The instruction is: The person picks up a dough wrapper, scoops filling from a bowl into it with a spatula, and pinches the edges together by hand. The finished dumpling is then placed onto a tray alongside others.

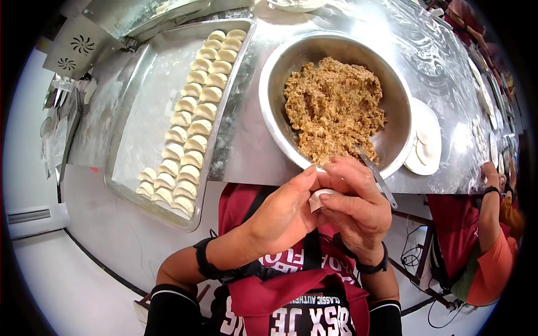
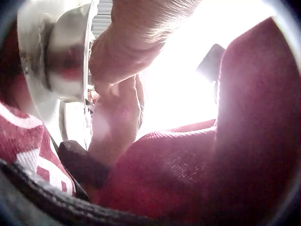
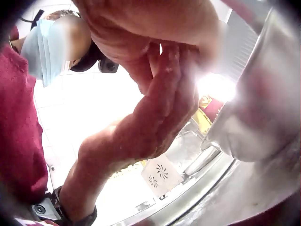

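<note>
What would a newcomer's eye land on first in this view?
Probably the big metal bowl heaped with brown filling, just beyond the hands. Next, the two long rows of pale dumplings down the right side of the metal tray, left of the bowl. Then, at the table's near edge, the small piece of white dough pinched by the right hand, with the left hand close against it.
</note>
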{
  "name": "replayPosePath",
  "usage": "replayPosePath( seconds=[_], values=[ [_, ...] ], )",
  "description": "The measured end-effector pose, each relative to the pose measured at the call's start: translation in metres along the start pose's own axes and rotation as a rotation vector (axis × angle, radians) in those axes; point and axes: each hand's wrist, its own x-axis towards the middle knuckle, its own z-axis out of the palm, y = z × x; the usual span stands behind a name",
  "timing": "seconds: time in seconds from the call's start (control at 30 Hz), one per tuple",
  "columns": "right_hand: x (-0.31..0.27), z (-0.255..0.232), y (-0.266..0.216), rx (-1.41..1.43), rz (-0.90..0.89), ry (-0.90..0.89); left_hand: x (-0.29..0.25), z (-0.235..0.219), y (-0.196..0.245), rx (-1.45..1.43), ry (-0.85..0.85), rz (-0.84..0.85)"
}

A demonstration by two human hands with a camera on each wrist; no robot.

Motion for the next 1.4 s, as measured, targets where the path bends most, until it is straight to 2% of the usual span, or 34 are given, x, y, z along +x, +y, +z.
replayPosePath(
  seconds=[0.07,0.17,0.2,0.27,0.37,0.47,0.57,0.67,0.7,0.77,0.87,0.93,1.0,1.03,1.1,1.13,1.17,1.2,1.27,1.3,1.4],
  values=[
    [-0.001,0.0,-0.002,-0.052,0.04,0.027,0.002,0.011,0.0,0.014,0.122,0.015],
    [0.009,0.004,-0.015,-0.048,0.148,0.107,0.002,0.016,0.002,0.077,0.199,-0.005],
    [0.014,0.006,-0.022,-0.031,0.198,0.148,0.001,0.015,0.003,0.061,0.163,-0.01],
    [0.015,0.005,-0.023,-0.044,0.173,0.147,-0.002,0.01,0.003,0.027,0.09,-0.025],
    [0.008,0.0,-0.011,-0.181,0.001,0.043,-0.002,0.012,0.001,-0.02,0.032,0.038],
    [0.009,0.002,-0.005,-0.275,-0.032,0.032,-0.005,0.011,0.0,0.153,0.08,0.076],
    [0.018,0.013,-0.016,-0.108,0.067,0.144,-0.008,0.02,0.005,0.168,0.157,0.059],
    [0.019,0.011,-0.012,-0.128,-0.012,0.106,-0.009,0.031,0.005,0.07,0.184,0.084],
    [0.016,0.012,-0.007,-0.172,-0.071,0.062,-0.008,0.03,0.003,0.048,0.191,0.088],
    [0.017,0.015,-0.009,-0.311,-0.098,0.095,-0.01,0.026,-0.002,0.012,0.227,0.128],
    [0.019,0.028,-0.004,-0.447,-0.095,0.083,-0.012,0.008,-0.003,-0.115,0.11,0.159],
    [0.02,0.036,-0.01,-0.367,-0.003,0.061,-0.021,0.006,0.006,-0.049,0.15,0.196],
    [0.021,0.036,-0.013,-0.343,-0.044,0.065,-0.038,0.011,0.023,0.028,0.149,0.203],
    [0.021,0.034,-0.016,-0.314,-0.034,0.085,-0.043,0.005,0.033,0.048,0.14,0.306],
    [0.015,0.028,-0.016,-0.274,-0.003,0.14,-0.068,-0.004,0.067,0.27,0.248,0.448],
    [0.012,0.022,-0.018,-0.297,0.003,0.107,-0.084,-0.008,0.087,0.345,0.296,0.513],
    [0.01,0.014,-0.022,-0.32,0.012,0.076,-0.099,-0.011,0.106,0.479,0.453,0.57],
    [0.01,0.011,-0.025,-0.344,0.022,0.046,-0.114,-0.024,0.127,0.629,0.518,0.626],
    [0.008,0.011,-0.027,-0.277,0.01,0.1,-0.143,-0.043,0.162,0.966,0.77,0.673],
    [0.004,0.01,-0.028,-0.268,0.025,0.098,-0.153,-0.055,0.175,1.118,0.944,0.671],
    [0.005,0.01,-0.035,-0.261,0.032,0.104,-0.175,-0.092,0.2,1.516,1.247,0.479]
  ],
)
